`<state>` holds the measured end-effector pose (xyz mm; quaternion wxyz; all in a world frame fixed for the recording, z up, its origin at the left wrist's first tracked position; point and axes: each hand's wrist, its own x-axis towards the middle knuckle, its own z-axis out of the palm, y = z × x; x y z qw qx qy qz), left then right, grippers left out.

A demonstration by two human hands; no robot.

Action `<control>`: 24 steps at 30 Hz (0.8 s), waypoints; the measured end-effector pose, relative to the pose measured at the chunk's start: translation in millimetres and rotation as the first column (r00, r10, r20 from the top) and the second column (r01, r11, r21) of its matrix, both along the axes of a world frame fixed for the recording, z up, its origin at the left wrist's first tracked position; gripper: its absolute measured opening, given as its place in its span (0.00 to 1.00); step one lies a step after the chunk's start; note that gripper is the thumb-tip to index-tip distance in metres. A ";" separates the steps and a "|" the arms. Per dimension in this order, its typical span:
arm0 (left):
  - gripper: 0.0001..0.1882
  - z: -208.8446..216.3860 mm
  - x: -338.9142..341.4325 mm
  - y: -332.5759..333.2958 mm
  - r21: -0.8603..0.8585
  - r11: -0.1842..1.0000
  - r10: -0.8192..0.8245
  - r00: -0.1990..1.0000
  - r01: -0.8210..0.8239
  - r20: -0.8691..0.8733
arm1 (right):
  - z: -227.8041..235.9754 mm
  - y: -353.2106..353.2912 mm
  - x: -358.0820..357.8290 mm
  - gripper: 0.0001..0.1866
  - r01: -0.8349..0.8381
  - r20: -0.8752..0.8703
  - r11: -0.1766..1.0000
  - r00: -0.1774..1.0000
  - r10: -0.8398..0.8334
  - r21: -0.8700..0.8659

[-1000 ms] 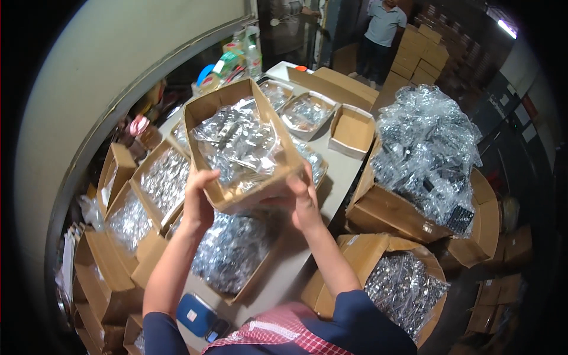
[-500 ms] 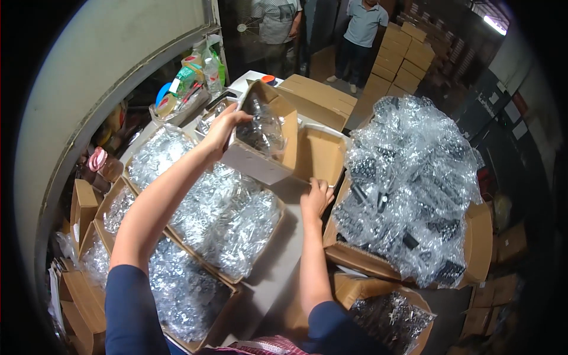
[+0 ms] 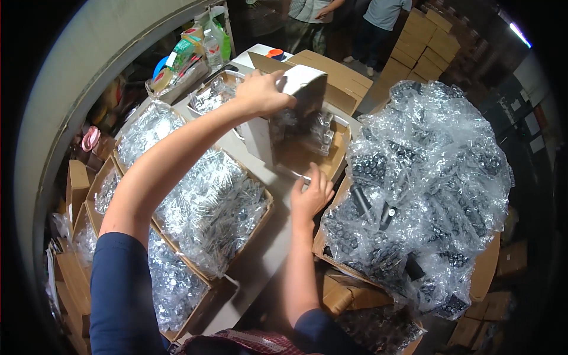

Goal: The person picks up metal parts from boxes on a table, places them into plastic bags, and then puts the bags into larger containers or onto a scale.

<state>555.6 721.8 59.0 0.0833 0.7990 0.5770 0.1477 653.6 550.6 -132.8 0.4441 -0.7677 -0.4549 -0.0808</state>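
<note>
My left hand (image 3: 263, 94) grips the top of a white cardboard box (image 3: 258, 141), which is tipped on its side toward the right. Clear plastic packets (image 3: 318, 133) of small parts lie at its mouth, over a shallow open cardboard box (image 3: 339, 145) with a brown inside. On the near rim of that shallow box is my right hand (image 3: 312, 198), thumb and fingers about the edge. How deep the fingers reach inside is hard to see.
Left, open cartons hold bagged shiny parts (image 3: 207, 207). Right, a large carton overflows with clear bags of black parts (image 3: 426, 189). Behind stand a small parts box (image 3: 216, 94), a flat brown carton (image 3: 331, 74), a water bottle (image 3: 212, 48), stacked cartons (image 3: 423, 44) and two people.
My left hand has swung the white box from upright to tipped over the shallow box, and packets have slid out. My right hand stays at the near rim. The view has shifted slightly.
</note>
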 end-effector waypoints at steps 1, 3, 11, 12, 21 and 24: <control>0.43 -1.9 3.5 -4.4 0.050 0.999 -0.014 0.999 0.016 -0.043 | 4.1 0.2 0.3 0.20 0.004 -0.031 0.999 1.000 -0.003 0.032; 0.46 -2.4 9.9 -10.8 0.078 0.995 -0.053 0.990 0.063 -0.130 | 3.1 2.1 4.0 0.21 0.017 -0.052 0.998 0.999 -0.014 0.067; 0.46 -19.4 16.6 -26.2 0.140 0.969 -0.163 0.955 0.202 -0.248 | 11.2 18.9 5.7 0.26 -0.198 -0.048 0.957 0.976 0.213 0.213; 0.45 -20.5 18.6 -26.4 0.147 0.967 -0.164 0.953 0.206 -0.257 | 10.5 23.9 3.1 0.27 -0.272 -0.061 0.938 0.955 0.291 0.213; 0.49 -6.9 34.8 -31.4 0.016 0.967 -0.233 0.915 0.252 -0.329 | 16.3 92.7 3.1 0.37 -0.531 -0.376 0.759 0.661 0.649 0.377; 0.49 -17.6 33.2 -21.3 -0.013 0.962 -0.270 0.935 0.274 -0.229 | 19.6 108.6 -0.5 0.38 -0.321 -0.564 0.526 -0.033 0.825 0.787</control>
